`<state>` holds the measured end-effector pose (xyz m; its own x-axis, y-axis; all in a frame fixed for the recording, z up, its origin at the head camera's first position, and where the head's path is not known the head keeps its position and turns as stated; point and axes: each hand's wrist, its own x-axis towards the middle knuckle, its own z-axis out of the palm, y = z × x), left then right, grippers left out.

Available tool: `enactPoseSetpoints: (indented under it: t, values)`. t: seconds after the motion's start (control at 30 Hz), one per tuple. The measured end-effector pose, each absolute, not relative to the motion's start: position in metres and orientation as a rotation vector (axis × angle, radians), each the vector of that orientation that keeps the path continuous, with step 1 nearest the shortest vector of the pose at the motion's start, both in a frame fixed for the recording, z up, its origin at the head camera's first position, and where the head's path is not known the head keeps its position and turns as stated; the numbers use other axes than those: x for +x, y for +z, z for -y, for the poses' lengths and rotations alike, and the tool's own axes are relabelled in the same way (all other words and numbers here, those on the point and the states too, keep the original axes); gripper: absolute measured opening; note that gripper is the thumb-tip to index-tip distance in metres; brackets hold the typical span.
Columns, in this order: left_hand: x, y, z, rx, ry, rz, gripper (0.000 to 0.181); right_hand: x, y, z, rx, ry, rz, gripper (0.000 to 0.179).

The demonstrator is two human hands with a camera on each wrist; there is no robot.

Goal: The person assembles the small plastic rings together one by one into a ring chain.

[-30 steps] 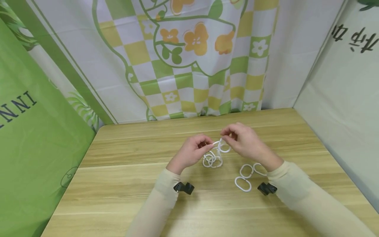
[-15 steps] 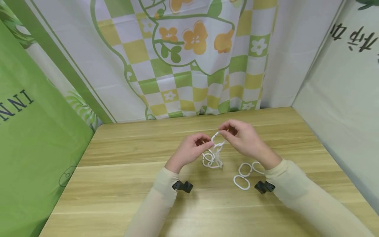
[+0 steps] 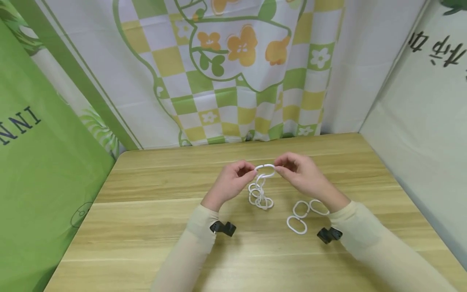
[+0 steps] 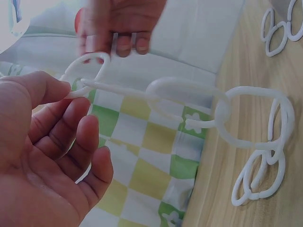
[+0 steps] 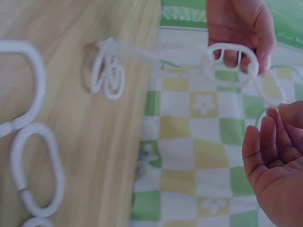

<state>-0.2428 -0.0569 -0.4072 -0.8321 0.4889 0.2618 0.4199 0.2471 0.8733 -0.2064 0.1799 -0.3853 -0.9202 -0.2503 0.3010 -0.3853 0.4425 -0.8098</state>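
In the head view both hands meet over the table, with a white plastic oval chain link (image 3: pixel 269 165) stretched level between them. The left hand (image 3: pixel 230 182) pinches the link's left end between thumb and forefinger. At its other end, the thumb and forefinger of the right hand (image 3: pixel 303 174) pinch it. From this link hangs a chain of several white links (image 3: pixel 265 206), its lower part bunched on the tabletop. The left wrist view shows the hooked-together links (image 4: pixel 251 143) trailing from the left thumb. In the right wrist view, the right fingertips (image 5: pixel 273 113) close at the link's end.
Several loose white links (image 3: pixel 300 233) lie together on the wood-grain table (image 3: pixel 146 243), left of the right forearm. A black wrist camera (image 3: pixel 223 228) sits on the left sleeve and another camera (image 3: pixel 329 234) on the right. A checked curtain (image 3: pixel 226 97) hangs behind the table.
The link between the hands has turned from tilted upward to level. The right hand has lowered slightly and shifted right, the left slightly left, and the hanging chain has moved a little left.
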Motion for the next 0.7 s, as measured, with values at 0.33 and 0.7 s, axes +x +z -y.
enactPoseSetpoints:
  t: [0.33, 0.7]
  values:
    - [-0.248, -0.404, 0.063, 0.86, 1.749, -2.39, 0.015, -0.223, -0.429, -0.225, 0.672, 1.136, 2.942, 0.011]
    - [-0.248, -0.408, 0.061, 0.868, 1.737, -2.37, 0.013, -0.222, -0.457, -0.244, 0.784, 0.827, 3.255, 0.008]
